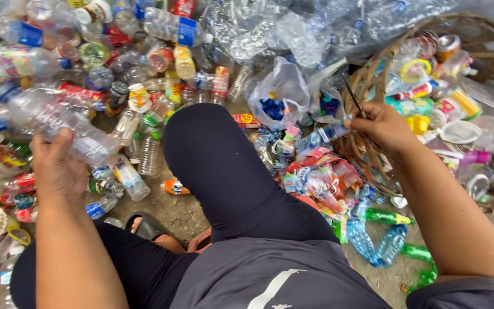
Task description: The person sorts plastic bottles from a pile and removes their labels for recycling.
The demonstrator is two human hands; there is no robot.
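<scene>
Head view. A person is seen from above, seated on the ground, with a raised knee in black trousers (224, 166) at the centre of the frame. The left hand (58, 166) is closed around the lower part of a clear plastic bottle (47, 117), which is held tilted above the heap on the left, its blue-labelled end pointing up and to the left. The right hand (381, 126) is clenched on a thin dark blade-like tool (353, 98), whose tip points up and to the left; the hand is placed just in front of the rim of a woven basket (367, 74). The basket is shown at the upper right, tipped toward the person and filled with cups, lids and small containers. A heap of clear and coloured bottles (144, 57) is spread across the top and left of the frame. A clear plastic bag (278, 94) holding blue caps is seen between the knee and the basket. A pile of torn coloured labels (315, 177) lies below the right hand, and crushed blue and green bottles (384, 240) lie beside the right forearm.
</scene>
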